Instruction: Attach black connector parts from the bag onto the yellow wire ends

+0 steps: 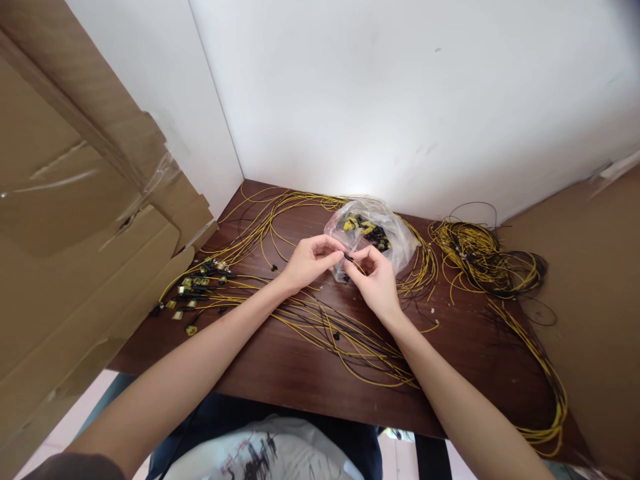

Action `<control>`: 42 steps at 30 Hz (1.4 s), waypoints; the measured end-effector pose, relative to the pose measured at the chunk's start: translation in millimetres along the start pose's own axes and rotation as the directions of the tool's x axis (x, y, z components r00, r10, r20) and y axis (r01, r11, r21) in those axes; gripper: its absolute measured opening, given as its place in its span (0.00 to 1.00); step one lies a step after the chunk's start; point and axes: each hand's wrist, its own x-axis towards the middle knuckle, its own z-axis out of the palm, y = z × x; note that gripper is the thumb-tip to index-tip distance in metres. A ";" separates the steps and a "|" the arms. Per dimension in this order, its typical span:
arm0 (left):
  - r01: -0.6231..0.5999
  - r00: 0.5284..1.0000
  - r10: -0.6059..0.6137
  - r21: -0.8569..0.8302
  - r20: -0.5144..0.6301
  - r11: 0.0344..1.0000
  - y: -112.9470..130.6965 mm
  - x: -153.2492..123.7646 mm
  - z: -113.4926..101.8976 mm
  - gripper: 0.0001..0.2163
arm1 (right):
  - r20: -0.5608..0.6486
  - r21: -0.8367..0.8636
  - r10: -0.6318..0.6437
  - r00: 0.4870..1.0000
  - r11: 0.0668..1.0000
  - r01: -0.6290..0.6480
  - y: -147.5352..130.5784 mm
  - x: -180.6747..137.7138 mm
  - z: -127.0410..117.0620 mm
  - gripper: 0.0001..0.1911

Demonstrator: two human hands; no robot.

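A small black part, its kind too small to make out, is pinched between both my hands over the table. My left hand grips its left end between thumb and fingers. Closed on the other end is my right hand, with a short stretch of yellow wire near its fingertips. Just behind my hands sits a clear plastic bag holding black and yellow small parts. Beneath my forearms, yellow and black wires run across the brown table.
Wire ends with black and yellowish fittings lie at the table's left. A tangled wire coil rests at the right, with another wire bundle nearer the front. Cardboard stands on the left, more cardboard on the right, and a white wall behind.
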 end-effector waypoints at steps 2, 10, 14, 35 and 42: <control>0.001 1.000 -0.001 -0.005 -0.005 1.000 0.0 0.3 -0.3 0.09 | -0.001 0.000 0.000 1.000 1.000 0.000 0.1 -0.1 -0.1 0.06; -0.004 1.000 0.004 0.004 0.002 1.000 3.2 -0.7 -0.3 0.08 | 0.002 -0.018 0.000 1.000 1.000 0.000 -0.9 -0.2 -1.0 0.07; -0.010 1.000 0.010 0.014 0.007 1.000 3.5 -1.1 -0.2 0.08 | -0.001 -0.030 0.008 1.000 1.000 -0.008 -0.1 0.0 -0.8 0.07; 0.018 1.000 -0.019 -0.045 -0.023 0.999 1.0 0.0 4.0 0.06 | 0.011 -0.022 0.002 1.000 1.000 -0.002 1.8 -0.6 -0.1 0.07; 0.046 0.998 -0.049 -0.081 -0.042 0.996 2.8 -0.6 5.0 0.07 | 0.009 -0.037 0.010 1.000 0.999 -0.010 0.7 -0.8 0.1 0.08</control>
